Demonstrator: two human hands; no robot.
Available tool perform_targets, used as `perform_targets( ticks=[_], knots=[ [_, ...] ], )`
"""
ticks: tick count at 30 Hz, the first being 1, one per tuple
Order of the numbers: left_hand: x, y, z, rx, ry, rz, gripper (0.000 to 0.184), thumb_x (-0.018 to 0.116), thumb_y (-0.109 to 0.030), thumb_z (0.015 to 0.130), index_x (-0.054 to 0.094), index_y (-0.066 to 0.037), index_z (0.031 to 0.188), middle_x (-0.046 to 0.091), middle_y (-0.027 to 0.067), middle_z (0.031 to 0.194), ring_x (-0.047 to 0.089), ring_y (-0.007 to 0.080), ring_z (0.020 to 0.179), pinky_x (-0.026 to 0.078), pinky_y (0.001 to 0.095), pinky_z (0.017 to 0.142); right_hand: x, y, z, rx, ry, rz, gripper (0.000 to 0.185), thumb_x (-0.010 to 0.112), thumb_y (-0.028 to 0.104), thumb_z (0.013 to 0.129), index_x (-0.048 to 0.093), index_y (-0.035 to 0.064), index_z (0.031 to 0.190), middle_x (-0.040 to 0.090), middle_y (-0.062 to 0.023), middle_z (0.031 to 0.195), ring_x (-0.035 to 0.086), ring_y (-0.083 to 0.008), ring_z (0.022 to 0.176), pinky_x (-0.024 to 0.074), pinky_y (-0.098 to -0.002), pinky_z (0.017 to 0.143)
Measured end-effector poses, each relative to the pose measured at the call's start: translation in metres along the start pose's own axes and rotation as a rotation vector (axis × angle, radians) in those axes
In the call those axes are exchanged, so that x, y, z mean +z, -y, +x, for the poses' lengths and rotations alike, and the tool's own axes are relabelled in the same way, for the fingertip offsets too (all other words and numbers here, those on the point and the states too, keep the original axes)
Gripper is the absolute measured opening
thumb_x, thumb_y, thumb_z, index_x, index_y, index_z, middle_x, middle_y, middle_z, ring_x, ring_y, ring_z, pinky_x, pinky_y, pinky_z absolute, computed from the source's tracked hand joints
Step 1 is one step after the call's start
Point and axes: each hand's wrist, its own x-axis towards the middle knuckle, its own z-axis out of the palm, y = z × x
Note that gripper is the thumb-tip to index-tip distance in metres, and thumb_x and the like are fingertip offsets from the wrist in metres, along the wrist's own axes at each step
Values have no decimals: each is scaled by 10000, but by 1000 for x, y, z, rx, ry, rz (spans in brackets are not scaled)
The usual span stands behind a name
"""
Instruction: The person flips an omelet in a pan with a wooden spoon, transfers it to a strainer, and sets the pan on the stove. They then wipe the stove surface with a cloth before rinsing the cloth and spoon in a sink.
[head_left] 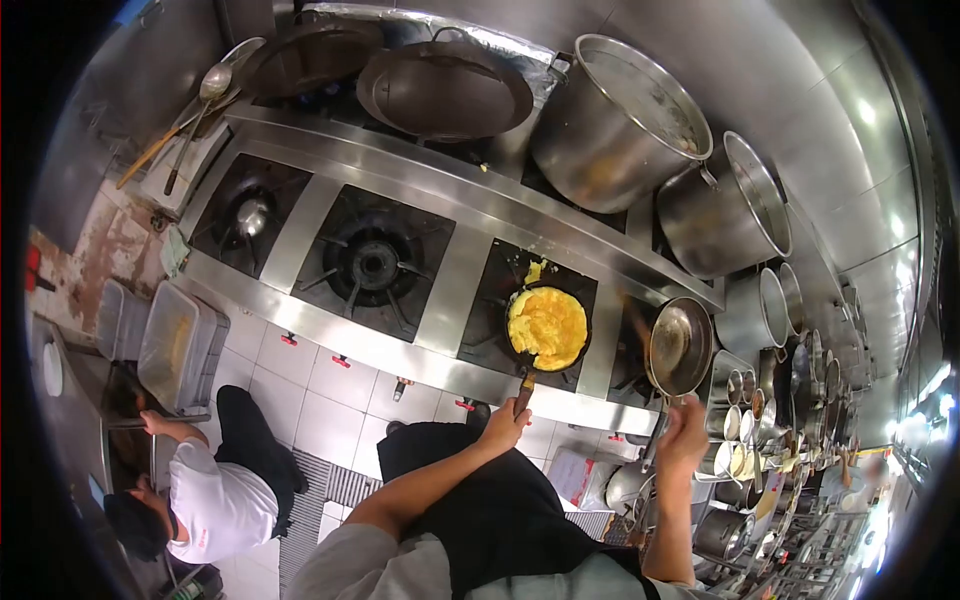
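Note:
A round yellow omelette point(547, 328) fills a dark frying pan point(511, 352) that rests over a stove burner. My left hand point(505, 428) is wrapped around this pan's brown handle point(524, 393). Bits of egg point(535, 270) lie on the burner plate just behind the pan. To the right is a second frying pan point(681, 345), its inside dark and shiny with no food visible in it. My right hand point(683, 432) is closed at its handle, with the fingers partly hidden.
Two woks point(445, 90) and large stockpots point(620, 120) line the back. Burners point(374, 263) lie to the left, beyond them ladles point(214, 82). Containers point(745, 420) crowd the right. A co-worker point(220, 490) bends at lower left near plastic tubs point(180, 345).

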Motion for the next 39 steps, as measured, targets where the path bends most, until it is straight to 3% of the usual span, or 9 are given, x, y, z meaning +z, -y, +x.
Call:
perform_targets(
  ticks=[6,8,12,14,16,18,21,27,39],
  knots=[
    [-9,26,-16,216,-131,225,366,541,-258,832,453,21,1053,587,270,882,562,424,866,453,462,717,-19,-14,43,20,-161,92,169,475,27,844,506,7,1009,589,-174,803,580,-325,703,445,-386,643],
    [-26,19,-28,172,-98,255,364,550,-256,826,460,28,1034,582,273,883,555,426,872,456,453,715,-20,-24,51,-70,-27,-149,160,472,52,852,530,28,999,580,-167,759,563,-348,669,438,-391,621],
    [-45,15,-45,176,-164,259,301,559,-240,819,501,2,988,591,243,861,559,425,833,454,439,684,11,-41,51,-39,0,-60,156,504,79,841,555,56,987,601,-189,824,579,-378,756,447,-439,625],
    [-58,20,-56,159,-213,151,272,569,-230,818,523,-11,974,599,203,786,596,375,725,463,406,627,25,-38,43,11,52,-96,156,514,96,836,566,81,981,605,-175,809,586,-363,749,453,-438,633],
    [-72,14,-78,139,-264,69,213,571,-177,831,545,-16,969,575,120,619,572,170,520,447,302,502,39,-19,30,15,271,-34,188,514,125,852,546,65,1027,604,-213,860,587,-381,796,456,-450,643],
    [-88,9,-100,83,-327,87,186,565,-152,836,549,-15,961,563,89,593,547,130,493,430,275,472,75,-21,7,-136,277,20,170,503,121,844,550,29,978,619,-156,773,599,-355,731,472,-434,644],
    [-114,15,-126,57,-464,53,163,563,-131,839,544,-8,945,505,13,562,480,86,452,386,249,423,114,10,-15,-41,472,35,190,477,146,864,518,3,982,618,-183,752,610,-353,706,487,-433,651],
    [-135,16,-147,82,-471,-67,146,529,-98,859,515,-4,970,460,-9,551,405,58,396,316,217,361,180,14,-42,27,498,-68,150,455,154,870,501,11,877,593,-198,647,606,-360,593,491,-437,524],
    [-159,16,-152,-15,-253,-202,151,527,-124,867,505,-25,979,445,-9,526,414,71,372,327,227,333,211,46,38,-119,460,-354,173,457,157,848,569,25,845,635,-168,718,644,-302,673,520,-385,570]
  ],
)
